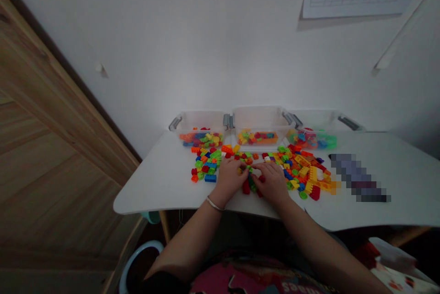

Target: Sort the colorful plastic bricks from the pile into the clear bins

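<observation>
The green block (250, 168) sits between the fingertips of both hands, above the table. Dark green and red blocks (245, 187) lie just below the fingertips, on the near side. This central position probably lets each hand reach the block from its own side and steady it against the other.

Finger state: the left hand (231, 177) and the right hand (273, 182) both show a narrow gap between thumb and forefinger. Whether either grip is closed on the block cannot be told at this size.

Hand pose: both wrists rest low near the table's front edge; the forearms converge from either side, and the fingers point inward, backs of the hands upward. A bracelet (215, 204) circles the left wrist.

Loose blocks lie to the left of the fingers (210, 178) and, in a larger spread, to the right (302, 161), presumably for easy reach. Beyond the fingertips, three clear boxes (259, 115) containing blocks stand in a row on the white table (154, 188).
</observation>
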Demonstrator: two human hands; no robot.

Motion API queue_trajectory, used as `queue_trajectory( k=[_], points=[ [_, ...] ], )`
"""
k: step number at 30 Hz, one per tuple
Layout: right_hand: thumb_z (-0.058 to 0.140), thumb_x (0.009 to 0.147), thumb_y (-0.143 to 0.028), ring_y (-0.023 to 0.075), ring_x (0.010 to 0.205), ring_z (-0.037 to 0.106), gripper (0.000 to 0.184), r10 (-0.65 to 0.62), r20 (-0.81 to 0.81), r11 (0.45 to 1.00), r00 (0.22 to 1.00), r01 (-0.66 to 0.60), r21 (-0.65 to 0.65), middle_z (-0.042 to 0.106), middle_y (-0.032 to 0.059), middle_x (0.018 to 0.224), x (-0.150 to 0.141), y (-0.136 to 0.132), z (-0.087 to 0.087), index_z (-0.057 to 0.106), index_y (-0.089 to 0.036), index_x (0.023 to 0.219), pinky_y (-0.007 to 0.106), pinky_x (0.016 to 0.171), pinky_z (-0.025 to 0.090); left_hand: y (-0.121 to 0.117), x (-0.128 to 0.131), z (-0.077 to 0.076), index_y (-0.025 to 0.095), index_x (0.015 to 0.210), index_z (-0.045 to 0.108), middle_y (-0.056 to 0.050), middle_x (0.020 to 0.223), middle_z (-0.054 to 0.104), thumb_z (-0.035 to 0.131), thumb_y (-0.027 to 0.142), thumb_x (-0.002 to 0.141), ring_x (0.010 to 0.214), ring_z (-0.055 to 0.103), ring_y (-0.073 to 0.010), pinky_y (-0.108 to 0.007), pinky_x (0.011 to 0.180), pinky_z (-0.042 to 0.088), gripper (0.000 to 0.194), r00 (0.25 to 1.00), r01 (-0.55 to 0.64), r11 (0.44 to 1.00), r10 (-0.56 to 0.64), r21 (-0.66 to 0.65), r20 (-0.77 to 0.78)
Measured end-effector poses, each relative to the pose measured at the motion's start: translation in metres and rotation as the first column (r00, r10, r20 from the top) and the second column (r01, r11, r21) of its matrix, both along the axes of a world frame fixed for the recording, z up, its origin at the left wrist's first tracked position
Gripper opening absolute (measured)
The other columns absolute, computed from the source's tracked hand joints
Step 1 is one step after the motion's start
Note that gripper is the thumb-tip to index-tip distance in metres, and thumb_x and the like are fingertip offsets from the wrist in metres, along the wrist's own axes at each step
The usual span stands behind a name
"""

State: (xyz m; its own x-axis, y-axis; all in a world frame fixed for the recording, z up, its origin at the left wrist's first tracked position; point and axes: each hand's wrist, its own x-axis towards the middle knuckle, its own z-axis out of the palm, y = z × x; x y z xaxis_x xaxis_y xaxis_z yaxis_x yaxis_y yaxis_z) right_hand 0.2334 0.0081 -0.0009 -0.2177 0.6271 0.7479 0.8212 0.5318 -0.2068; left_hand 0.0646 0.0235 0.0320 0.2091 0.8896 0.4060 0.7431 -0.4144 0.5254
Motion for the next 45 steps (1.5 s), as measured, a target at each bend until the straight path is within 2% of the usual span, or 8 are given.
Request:
queue_trajectory(
  k=[6, 11, 16, 19, 24, 29, 38, 45],
  points=[
    [0.058, 0.086, -0.024, 0.0229, 0.097, 0.057, 0.015, -0.017, -0.051, 0.998, 0.999, 0.014, -0.054, 0.071, 0.0038, 0.093, 0.002, -0.004, 0.002, 0.066, -0.022, 0.098, 0.038, 0.092, 0.041, 0.034, -0.047, 0.021, 0.020, 0.086, 0.067, -0.005, 0.091, 0.070, 0.064, 0.025, 0.081, 0.090, 0.063, -0.0203, -0.037, 0.087, 0.049, 0.008, 0.958, -0.064, 0.990, 0.025, 0.126, 0.287],
    [0.057, 0.085, -0.022, 0.0230, 0.097, 0.057, 0.016, -0.050, -0.092, 0.996, 0.995, 0.043, -0.078, 0.071, 0.0039, 0.094, 0.001, -0.005, 0.003, 0.066, -0.021, 0.098, 0.039, 0.093, 0.041, 0.060, -0.085, 0.046, 0.018, 0.092, 0.063, -0.002, 0.084, 0.067, 0.061, 0.039, 0.082, 0.079, 0.063, -0.0154, -0.028, 0.075, 0.051, 0.023, 0.774, -0.245, 0.960, 0.110, 0.134, 0.623],
    [0.054, 0.086, -0.023, 0.0231, 0.098, 0.056, 0.017, -0.043, -0.095, 0.994, 0.995, 0.033, -0.104, 0.071, 0.0046, 0.094, 0.001, -0.005, 0.003, 0.067, -0.021, 0.098, 0.040, 0.095, 0.041, 0.082, -0.099, 0.051, 0.018, 0.092, 0.055, -0.004, 0.089, 0.066, 0.053, 0.042, 0.088, 0.085, 0.065, -0.0150, -0.028, 0.080, 0.051, 0.024, 0.647, -0.429, 0.887, 0.170, 0.170, 0.744],
    [0.053, 0.087, -0.024, 0.0234, 0.099, 0.057, 0.019, -0.039, -0.099, 0.993, 0.994, 0.028, -0.115, 0.071, 0.0050, 0.095, 0.002, -0.006, 0.003, 0.067, -0.022, 0.099, 0.041, 0.095, 0.041, 0.090, -0.100, 0.047, 0.018, 0.091, 0.055, -0.005, 0.091, 0.067, 0.053, 0.039, 0.087, 0.087, 0.065, -0.0165, -0.030, 0.083, 0.051, 0.021, 0.707, -0.464, 0.866, 0.236, 0.186, 0.666],
    [0.053, 0.087, -0.023, 0.0235, 0.098, 0.056, 0.018, -0.035, -0.099, 0.993, 0.994, 0.023, -0.119, 0.071, 0.0050, 0.094, 0.002, -0.005, 0.002, 0.067, -0.021, 0.099, 0.041, 0.095, 0.042, 0.094, -0.094, 0.043, 0.019, 0.086, 0.062, -0.007, 0.092, 0.070, 0.058, 0.031, 0.083, 0.093, 0.064, -0.0235, -0.039, 0.092, 0.047, 0.013, 0.871, -0.460, 0.867, 0.399, 0.190, 0.288],
    [0.052, 0.088, -0.023, 0.0230, 0.098, 0.056, 0.018, -0.020, -0.089, 0.994, 0.996, 0.010, -0.108, 0.071, 0.0045, 0.093, 0.002, -0.005, 0.002, 0.066, -0.021, 0.098, 0.040, 0.095, 0.041, 0.095, -0.090, 0.052, 0.019, 0.089, 0.066, -0.011, 0.091, 0.071, 0.055, 0.033, 0.085, 0.093, 0.063, -0.0279, -0.041, 0.088, 0.045, 0.019, 0.873, -0.473, 0.847, 0.488, 0.244, -0.003],
    [0.053, 0.088, -0.024, 0.0233, 0.098, 0.056, 0.016, -0.020, -0.085, 0.993, 0.996, 0.010, -0.116, 0.070, 0.0042, 0.092, 0.002, -0.004, 0.000, 0.066, -0.022, 0.096, 0.040, 0.094, 0.041, 0.102, -0.092, 0.054, 0.018, 0.093, 0.066, -0.013, 0.093, 0.070, 0.050, 0.036, 0.089, 0.096, 0.062, -0.0277, -0.041, 0.089, 0.047, 0.024, 0.878, -0.470, 0.869, 0.478, 0.154, -0.020],
    [0.052, 0.088, -0.023, 0.0238, 0.098, 0.057, 0.017, -0.032, -0.098, 0.991, 0.995, 0.019, -0.134, 0.071, 0.0048, 0.092, 0.003, -0.003, 0.000, 0.068, -0.022, 0.095, 0.041, 0.094, 0.042, 0.099, -0.095, 0.040, 0.017, 0.101, 0.064, -0.013, 0.117, 0.067, 0.046, 0.027, 0.089, 0.124, 0.053, -0.0279, -0.054, 0.116, 0.023, 0.024, 0.934, -0.352, 0.895, 0.356, 0.274, 0.037]
  ],
)
